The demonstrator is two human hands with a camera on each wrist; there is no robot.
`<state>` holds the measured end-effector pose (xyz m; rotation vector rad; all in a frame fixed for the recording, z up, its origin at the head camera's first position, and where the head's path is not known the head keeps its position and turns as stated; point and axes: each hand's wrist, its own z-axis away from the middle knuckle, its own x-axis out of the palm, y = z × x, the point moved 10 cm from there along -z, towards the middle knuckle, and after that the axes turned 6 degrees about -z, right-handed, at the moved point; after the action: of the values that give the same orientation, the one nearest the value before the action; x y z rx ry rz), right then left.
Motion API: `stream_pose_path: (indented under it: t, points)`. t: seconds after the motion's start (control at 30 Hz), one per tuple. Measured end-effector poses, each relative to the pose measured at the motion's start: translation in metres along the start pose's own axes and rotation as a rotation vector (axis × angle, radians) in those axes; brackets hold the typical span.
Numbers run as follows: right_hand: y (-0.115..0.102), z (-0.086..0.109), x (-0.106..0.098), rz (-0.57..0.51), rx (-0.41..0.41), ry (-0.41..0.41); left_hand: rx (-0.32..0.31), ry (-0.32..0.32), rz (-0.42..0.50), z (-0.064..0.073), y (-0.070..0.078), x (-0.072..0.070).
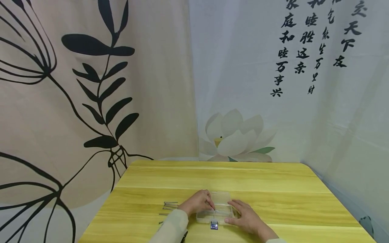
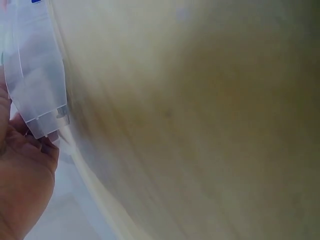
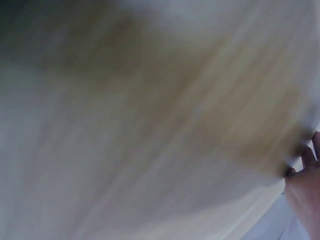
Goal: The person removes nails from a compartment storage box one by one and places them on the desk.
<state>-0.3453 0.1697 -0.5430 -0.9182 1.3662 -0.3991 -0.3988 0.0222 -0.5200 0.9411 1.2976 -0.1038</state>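
A clear plastic box [image 1: 220, 216] stands on the table with its see-through lid [image 1: 221, 196] folded back. My left hand [image 1: 199, 202] reaches over its left side, thumb and index finger pinched together low in the box on a thin metal rod, mostly hidden by the fingertips. Along the box's right side, my right hand [image 1: 247, 217] holds it, thumb at the front corner and fingers farther back. The left wrist view shows the frosted box wall [image 2: 37, 65] against the hand [image 2: 27, 175]. Curled fingers [image 3: 305, 160] sit at the edge of the right wrist view.
Several thin metal rods, like nails [image 1: 171, 206], lie left of the box, partly behind the left sleeve [image 1: 173, 224]. A small blue square piece [image 1: 214, 225] is at the box's front edge. The wooden table [image 1: 258, 179] ends at a printed curtain [image 1: 164, 84].
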Motion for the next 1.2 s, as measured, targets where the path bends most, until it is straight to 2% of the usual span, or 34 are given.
stream_pose_path:
  t: [0.3,0.43,0.57,0.8,1.03,1.2]
  points:
    - [0.003,0.000,0.001,-0.010,0.006,-0.001,0.031,-0.004,-0.017,0.003,0.002,0.000]
    - [0.003,-0.001,0.001,-0.006,0.003,0.002,0.032,-0.013,0.076,0.003,-0.001,-0.003]
    - [0.002,-0.001,0.000,0.002,-0.007,0.011,0.029,0.007,0.183,0.004,-0.003,-0.012]
    - [0.002,0.000,0.000,0.000,-0.012,0.016,-0.031,0.039,0.305,0.005,-0.006,-0.026]
    - [0.003,0.000,0.000,-0.006,-0.006,0.015,-0.045,0.044,0.306,0.008,-0.011,-0.034]
    - [0.001,0.001,-0.001,0.009,-0.020,0.019,-0.057,0.055,0.275,0.011,-0.019,-0.037]
